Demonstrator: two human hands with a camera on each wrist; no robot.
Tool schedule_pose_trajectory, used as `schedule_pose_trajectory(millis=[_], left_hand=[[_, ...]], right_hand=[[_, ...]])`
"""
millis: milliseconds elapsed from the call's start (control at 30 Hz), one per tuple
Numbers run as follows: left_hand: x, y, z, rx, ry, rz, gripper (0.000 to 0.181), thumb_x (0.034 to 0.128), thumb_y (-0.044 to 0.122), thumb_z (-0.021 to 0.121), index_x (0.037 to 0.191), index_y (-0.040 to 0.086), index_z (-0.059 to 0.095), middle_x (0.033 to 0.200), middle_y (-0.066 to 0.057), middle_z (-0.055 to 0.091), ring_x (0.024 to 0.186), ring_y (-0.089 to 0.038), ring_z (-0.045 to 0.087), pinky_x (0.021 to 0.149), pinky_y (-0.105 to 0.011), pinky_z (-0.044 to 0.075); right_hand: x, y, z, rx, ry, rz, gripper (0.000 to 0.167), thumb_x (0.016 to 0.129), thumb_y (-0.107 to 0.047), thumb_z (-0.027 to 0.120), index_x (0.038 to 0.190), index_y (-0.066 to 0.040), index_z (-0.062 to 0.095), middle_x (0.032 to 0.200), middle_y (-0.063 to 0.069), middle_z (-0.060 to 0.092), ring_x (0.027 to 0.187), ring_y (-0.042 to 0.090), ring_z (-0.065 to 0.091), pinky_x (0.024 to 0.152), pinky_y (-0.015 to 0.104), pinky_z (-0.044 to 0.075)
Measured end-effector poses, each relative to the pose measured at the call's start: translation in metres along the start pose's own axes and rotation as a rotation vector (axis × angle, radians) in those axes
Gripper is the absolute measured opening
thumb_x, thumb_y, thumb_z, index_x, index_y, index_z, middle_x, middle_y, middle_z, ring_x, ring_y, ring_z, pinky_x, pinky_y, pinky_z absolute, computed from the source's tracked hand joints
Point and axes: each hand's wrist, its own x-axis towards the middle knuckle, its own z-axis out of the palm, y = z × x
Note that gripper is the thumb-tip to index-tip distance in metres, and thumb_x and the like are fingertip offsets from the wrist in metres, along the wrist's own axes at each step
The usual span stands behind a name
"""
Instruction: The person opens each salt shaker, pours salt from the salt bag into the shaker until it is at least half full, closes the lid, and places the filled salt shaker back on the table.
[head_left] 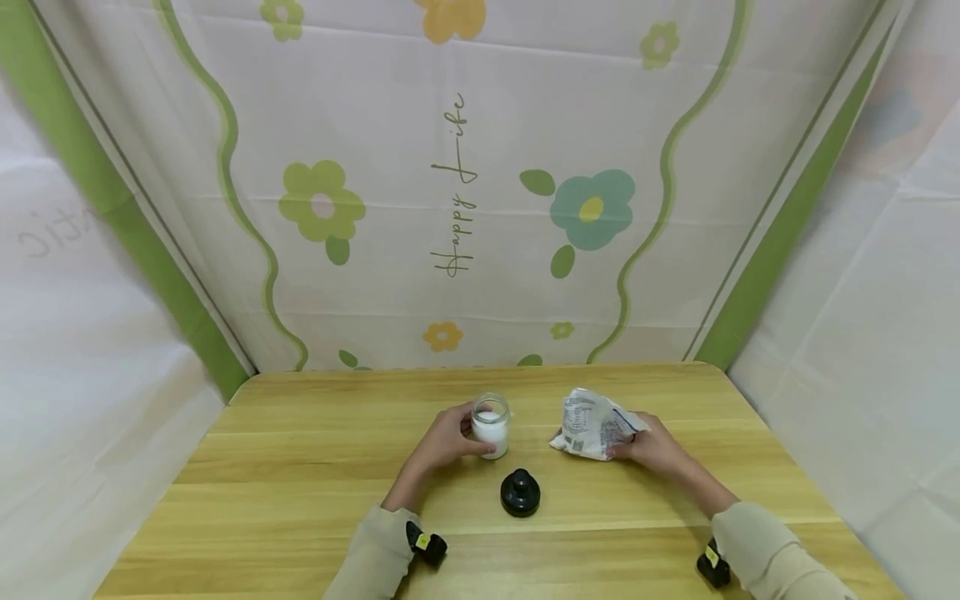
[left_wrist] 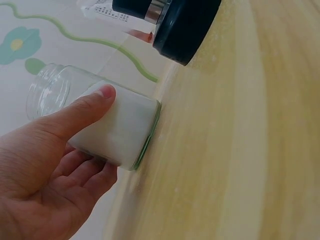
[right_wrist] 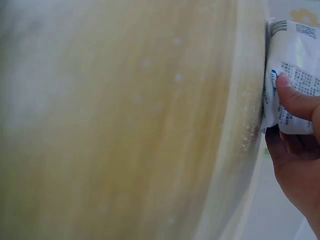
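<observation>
My left hand [head_left: 444, 439] holds a clear glass jar [head_left: 491, 432] upright on the table, its mouth uncovered. White contents fill much of the jar [left_wrist: 122, 125], and in the left wrist view my thumb lies along its side with the fingers beneath. To the right, my right hand [head_left: 656, 448] grips a white plastic bag [head_left: 588, 425] with printed text and a dark blue stripe. The bag [right_wrist: 300, 55] leans at the table surface, thumb on its printed face; its contents are hidden. A black knobbed lid [head_left: 521, 497] rests between the hands, nearer the front.
The wooden table [head_left: 300, 475] carries these things. White specks [right_wrist: 247, 132] lie on the wood near the bag. A flower-printed curtain [head_left: 480, 292] hangs behind the table's far edge, with white cloth [head_left: 862, 333] along the sides.
</observation>
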Motion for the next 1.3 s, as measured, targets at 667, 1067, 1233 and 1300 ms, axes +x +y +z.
schedule_pose_trajectory(millis=[667, 1067, 1233, 1300], left_hand=[[-0.001, -0.003, 0.001, -0.010, 0.009, 0.019, 0.059, 0.0766, 0.020, 0.088, 0.128, 0.009, 0.062, 0.123, -0.012, 0.068, 0.114, -0.027, 0.066, 0.098, -0.041, 0.054], [-0.002, -0.001, 0.001, -0.013, 0.003, 0.016, 0.059, 0.0770, 0.020, 0.087, 0.128, 0.007, 0.061, 0.124, -0.012, 0.067, 0.114, -0.026, 0.066, 0.098, -0.041, 0.054], [-0.001, 0.000, 0.001, -0.019, 0.001, 0.011, 0.060, 0.0770, 0.020, 0.087, 0.129, 0.008, 0.061, 0.125, -0.012, 0.067, 0.116, -0.027, 0.065, 0.099, -0.041, 0.054], [-0.001, -0.001, 0.001, -0.018, -0.001, 0.013, 0.060, 0.0773, 0.020, 0.087, 0.130, 0.008, 0.060, 0.125, -0.012, 0.066, 0.117, -0.027, 0.065, 0.099, -0.041, 0.054]], right_hand=[[0.001, -0.019, -0.010, 0.041, 0.000, -0.062, 0.030, 0.081, -0.017, 0.082, 0.108, -0.011, 0.072, 0.100, 0.007, 0.075, 0.088, 0.009, 0.065, 0.076, 0.026, 0.052], [-0.010, -0.037, -0.029, 0.072, 0.066, -0.130, 0.043, 0.088, -0.013, 0.076, 0.128, -0.004, 0.063, 0.125, 0.017, 0.067, 0.113, -0.008, 0.056, 0.097, 0.009, 0.044], [-0.014, -0.042, -0.038, 0.160, 0.073, -0.190, 0.043, 0.089, -0.004, 0.072, 0.130, 0.004, 0.059, 0.127, 0.025, 0.064, 0.116, -0.008, 0.057, 0.100, 0.007, 0.042], [-0.016, -0.044, -0.041, 0.167, 0.081, -0.203, 0.044, 0.089, -0.002, 0.072, 0.130, 0.004, 0.059, 0.126, 0.025, 0.064, 0.117, -0.008, 0.057, 0.101, 0.006, 0.040]])
